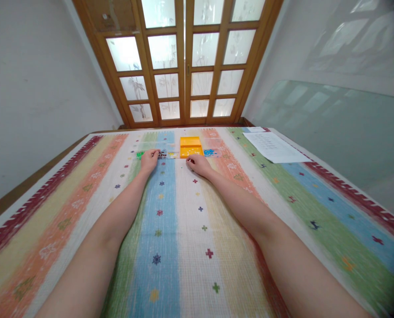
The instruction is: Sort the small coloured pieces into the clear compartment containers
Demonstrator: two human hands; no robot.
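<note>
My left hand [149, 160] is closed in a pinch at the row of small pieces; what its fingertips hold, if anything, is too small to make out. Green pieces [140, 155] lie just left of it, and dark pieces [163, 155] and yellow pieces [172, 155] lie to its right. An orange box [190, 141] lies open at the middle, with small white pieces in its near part. At the box's near edge, my right hand [199, 165] has its fingers curled together, their contents hidden. Blue pieces [210, 152] sit right of the box on a clear sheet or tray.
A striped, patterned cloth [190, 238] covers the table. Printed white paper [274, 148] lies at the far right. Beyond the table's far edge stand wooden doors with glass panes [186, 73]. A glass panel [342, 128] leans along the right wall.
</note>
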